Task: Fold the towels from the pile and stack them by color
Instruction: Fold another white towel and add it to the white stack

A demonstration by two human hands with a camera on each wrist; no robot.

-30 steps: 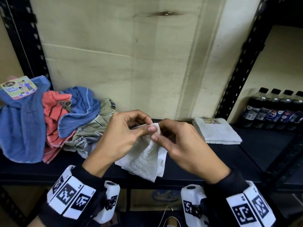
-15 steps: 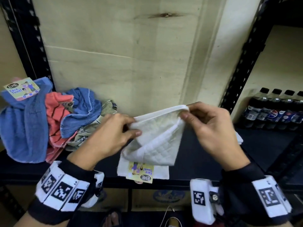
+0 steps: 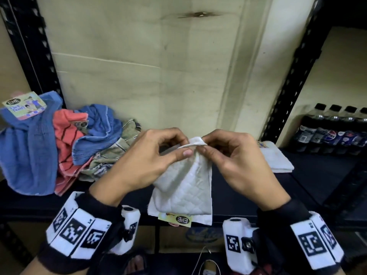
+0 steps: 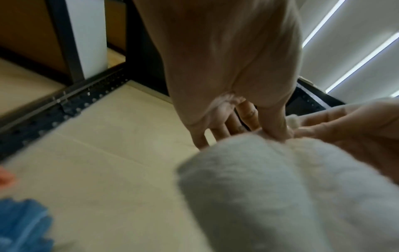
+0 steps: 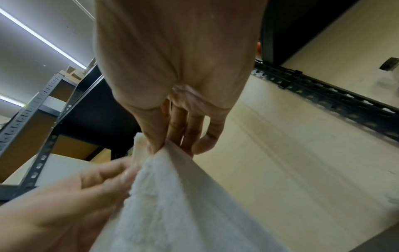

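White terry cloth, the white towel [image 3: 184,187], hangs over the shelf [image 3: 248,197] edge; the left hand [image 3: 147,165] and right hand [image 3: 236,161] both pinch its top edge, fingers closed on it. Half a second ago the hands were apart and the top edge was stretched open; now they have met, so I judge one fold is closing. A folded white towel [image 3: 278,159] waits at right; the pile [image 3: 59,143] remains.
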